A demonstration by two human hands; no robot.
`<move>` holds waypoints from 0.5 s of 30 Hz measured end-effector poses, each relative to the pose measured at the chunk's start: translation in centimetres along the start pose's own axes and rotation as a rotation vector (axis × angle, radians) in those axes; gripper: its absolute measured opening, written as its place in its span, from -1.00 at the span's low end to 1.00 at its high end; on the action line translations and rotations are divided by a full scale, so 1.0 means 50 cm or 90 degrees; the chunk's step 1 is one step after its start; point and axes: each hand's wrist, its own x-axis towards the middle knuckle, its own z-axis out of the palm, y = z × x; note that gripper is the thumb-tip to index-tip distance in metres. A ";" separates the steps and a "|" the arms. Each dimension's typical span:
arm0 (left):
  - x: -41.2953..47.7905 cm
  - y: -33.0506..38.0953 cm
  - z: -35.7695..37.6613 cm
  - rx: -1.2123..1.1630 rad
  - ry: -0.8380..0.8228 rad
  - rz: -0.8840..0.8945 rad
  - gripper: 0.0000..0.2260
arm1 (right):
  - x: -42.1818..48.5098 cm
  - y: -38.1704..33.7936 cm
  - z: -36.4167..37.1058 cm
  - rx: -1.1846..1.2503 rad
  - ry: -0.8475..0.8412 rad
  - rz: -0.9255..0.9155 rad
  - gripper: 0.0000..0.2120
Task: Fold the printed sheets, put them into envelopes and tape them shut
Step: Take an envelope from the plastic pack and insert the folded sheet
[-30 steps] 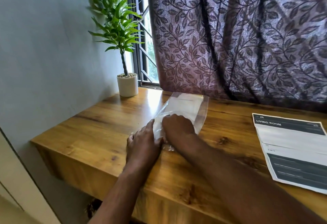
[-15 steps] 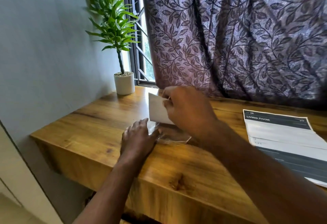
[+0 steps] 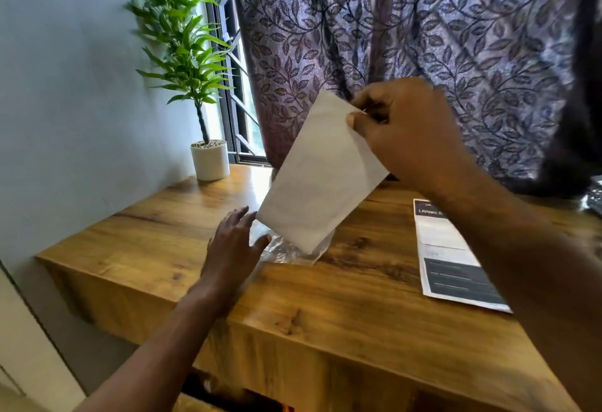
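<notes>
Envelope [image 3: 321, 177], white, hung tilted above the desk [image 3: 325, 297], top corner pinched in my right hand [image 3: 407, 131], lower end just over the clear plastic wrapper [image 3: 286, 250]. My left hand [image 3: 233, 242] lay open beside the wrapper, thumb touching it. The printed sheet [image 3: 452, 258] lay flat at right.

Right hand [image 3: 404, 131] pinching white envelope [image 3: 319, 177] aloft, left hand [image 3: 233, 245] on clear plastic wrapper [image 3: 286, 250]

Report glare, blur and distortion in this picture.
Head view: window daylight glares off the table beside the plant pot. Head view: the left hand and printed sheet are motion-blurred; the envelope in the right hand less so. Head view: wide-angle stretch at the edges.
</notes>
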 end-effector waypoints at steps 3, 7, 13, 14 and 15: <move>0.003 0.036 -0.003 -0.057 0.078 0.046 -0.50 | -0.008 0.035 -0.051 -0.001 0.050 0.019 -0.82; 0.003 0.143 -0.015 -0.119 0.171 0.105 -0.57 | -0.018 0.083 -0.104 -0.049 0.118 0.010 -0.82; 0.005 0.353 -0.025 -0.715 -0.104 -0.096 -0.78 | -0.073 0.144 -0.144 -0.096 0.167 -0.104 -0.82; 0.016 0.371 -0.015 -0.786 -0.178 -0.159 -0.74 | -0.091 0.152 -0.147 -0.107 0.150 -0.148 -0.83; 0.027 0.393 0.000 -0.821 -0.235 -0.199 -0.69 | -0.114 0.165 -0.157 -0.122 0.122 -0.201 -0.84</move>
